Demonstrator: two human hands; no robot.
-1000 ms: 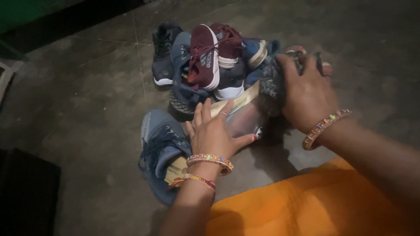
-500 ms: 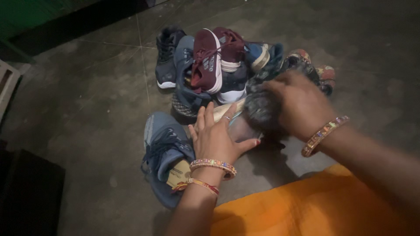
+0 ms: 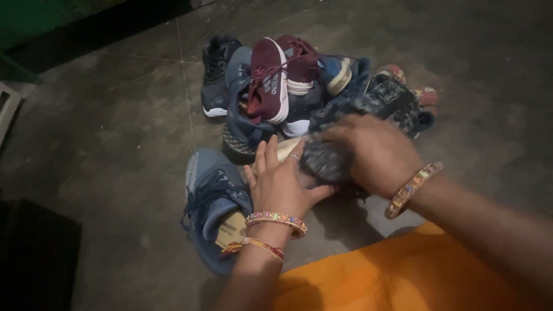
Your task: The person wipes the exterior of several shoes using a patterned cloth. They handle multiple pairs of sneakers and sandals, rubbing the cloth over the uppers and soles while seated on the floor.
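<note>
hands (image 3: 282, 184): 2 | bangles (image 3: 276, 219): 2 | maroon shoes (image 3: 271, 80): 2 (pile partly hidden)

Maroon sneaker (image 3: 269, 80) with white sole — blue sneaker (image 3: 213, 201) beside — dark mottled cloth (image 3: 325, 158), orange garment (image 3: 403, 276).

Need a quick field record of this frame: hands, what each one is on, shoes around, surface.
left hand: flat on a shoe lying on its side, fingers spread
right hand: grip closed on a dark cloth, pressed against that shoe
held shoe: mostly hidden by both hands, pale sole edge showing
blue sneaker: beside the left wrist, laces loose, tan tag inside
pile: maroon sneakers, black sneaker, other blue shoes, heaped together
floor: dark grey concrete
orange fabric: bottom right, over the person's lap
</note>
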